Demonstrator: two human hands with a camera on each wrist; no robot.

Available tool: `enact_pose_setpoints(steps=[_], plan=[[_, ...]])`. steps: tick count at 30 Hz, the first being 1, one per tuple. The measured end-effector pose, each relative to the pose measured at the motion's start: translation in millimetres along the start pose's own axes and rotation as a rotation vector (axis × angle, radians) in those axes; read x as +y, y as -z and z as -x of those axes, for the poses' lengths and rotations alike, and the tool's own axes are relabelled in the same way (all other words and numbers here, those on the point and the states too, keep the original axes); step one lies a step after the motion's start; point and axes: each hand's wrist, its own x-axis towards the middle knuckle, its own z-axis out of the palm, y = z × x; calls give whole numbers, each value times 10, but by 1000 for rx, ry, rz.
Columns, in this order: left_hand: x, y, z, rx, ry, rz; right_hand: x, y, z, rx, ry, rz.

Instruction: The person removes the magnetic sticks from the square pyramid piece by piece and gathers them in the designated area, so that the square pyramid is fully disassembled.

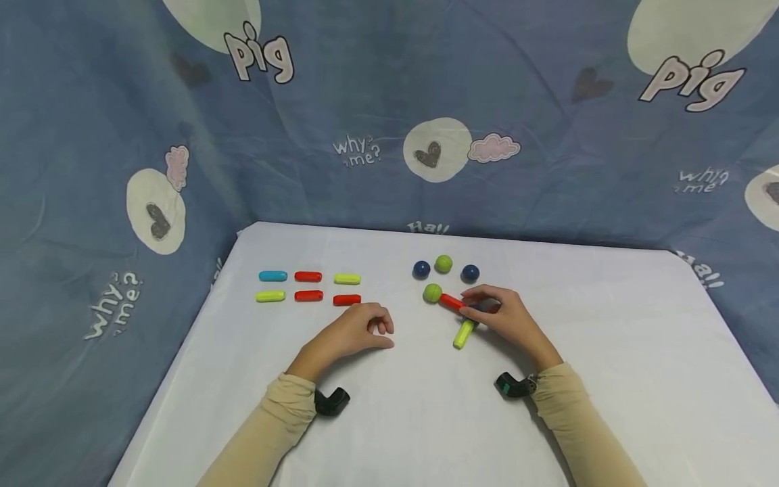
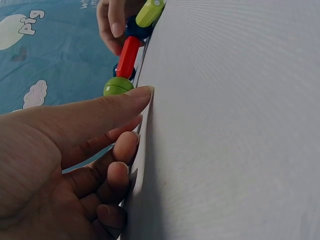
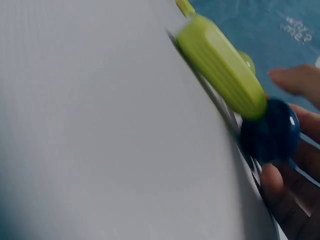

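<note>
My right hand [image 1: 511,318] has its fingers curled about a dark blue ball [image 3: 270,132], which the hand mostly covers in the head view. From that ball a red rod [image 1: 452,302] runs to a green ball [image 1: 433,293], end to end. A yellow-green rod [image 1: 464,334] also meets the blue ball and points toward the front of the table. In the right wrist view the thumb is blurred, slightly apart from the ball. My left hand [image 1: 356,331] hovers low over the table, fingers loosely bent and holding nothing, near the loose red rod [image 1: 347,299].
Left of centre lie two rows of loose rods, among them a blue rod [image 1: 272,276], a red rod [image 1: 308,276] and a yellow-green rod [image 1: 347,279]. Behind the joined pieces are a green ball [image 1: 443,264] and blue balls [image 1: 421,270]. A patterned curtain [image 1: 365,189] borders the white table [image 1: 395,419].
</note>
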Motion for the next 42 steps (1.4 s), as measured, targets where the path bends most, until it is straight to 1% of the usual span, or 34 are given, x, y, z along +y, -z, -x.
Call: enact_pose_setpoints(steps=[4,6,8,11,14,18,21,23,26,27,29,31,33,34,36,38,40,42], plan=[[-13,-26,5,1,4,7,-35,-121,8,-33,-27,-19],[-13,-41,0,5,14,3,-78,-164,17,-36,-32,-11],[5,-44,-6,11,25,-4,-142,-196,25,-29,-42,10],[35,-49,-15,25,23,-18,-257,-245,31,-19,-74,34],[69,-59,-17,37,15,-28,-365,-312,36,-32,-120,25],[134,-103,-12,45,-6,-15,-470,-416,47,-88,-166,-59],[213,-181,-2,66,-19,-19,-507,-476,53,-144,-166,-179],[273,-251,7,99,-20,-53,-515,-499,54,-189,-149,-250],[351,-348,20,163,-8,-143,-506,-503,52,-243,-129,-316],[373,-371,24,179,-4,-173,-496,-497,49,-245,-124,-319],[402,-400,27,194,4,-214,-475,-471,45,-208,-122,-315],[418,-403,28,180,8,-226,-443,-440,41,-144,-115,-288],[417,-388,27,138,17,-226,-397,-414,39,-99,-89,-251],[416,-373,27,113,21,-222,-377,-404,39,-91,-72,-232],[415,-332,32,67,24,-213,-336,-395,31,-114,-28,-207],[413,-290,37,39,22,-204,-302,-392,26,-155,7,-202],[408,-264,42,35,13,-196,-286,-394,19,-181,26,-205],[399,-259,41,42,-1,-193,-267,-401,15,-186,40,-196]])
